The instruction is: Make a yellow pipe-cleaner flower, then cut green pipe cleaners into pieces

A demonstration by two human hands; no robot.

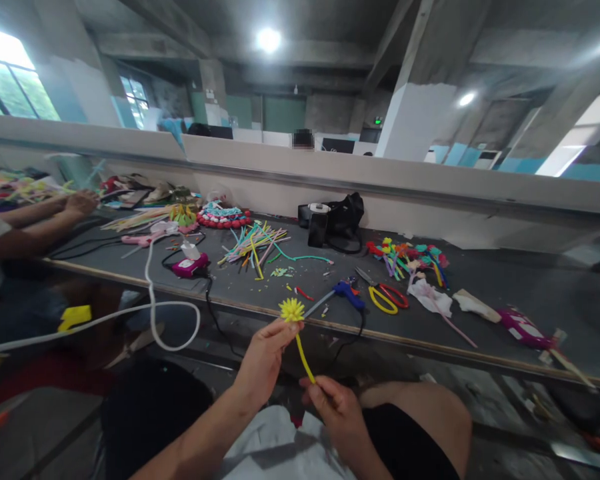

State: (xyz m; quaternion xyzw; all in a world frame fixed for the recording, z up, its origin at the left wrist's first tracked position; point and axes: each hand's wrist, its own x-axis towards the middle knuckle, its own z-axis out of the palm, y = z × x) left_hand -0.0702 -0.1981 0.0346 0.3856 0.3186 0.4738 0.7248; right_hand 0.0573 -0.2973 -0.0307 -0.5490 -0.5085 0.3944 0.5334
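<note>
Between the fingertips of my left hand is a yellow flower with a spiky round head, gripped just under the head. A fuzzy yellow stem runs down from it, bent slightly. My right hand pinches the lower end of this stem with thumb and fingers. Both hands are in front of the table edge, above my lap. Just behind the flower, a blue glue gun lies on the table with a pale glue stick reaching toward the flower head.
Right of the glue gun lie scissors with red and yellow handles. A pile of pipe cleaners and a bunch of colourful flowers lie behind. A white cable loops off the table at left, near a co-worker's hands.
</note>
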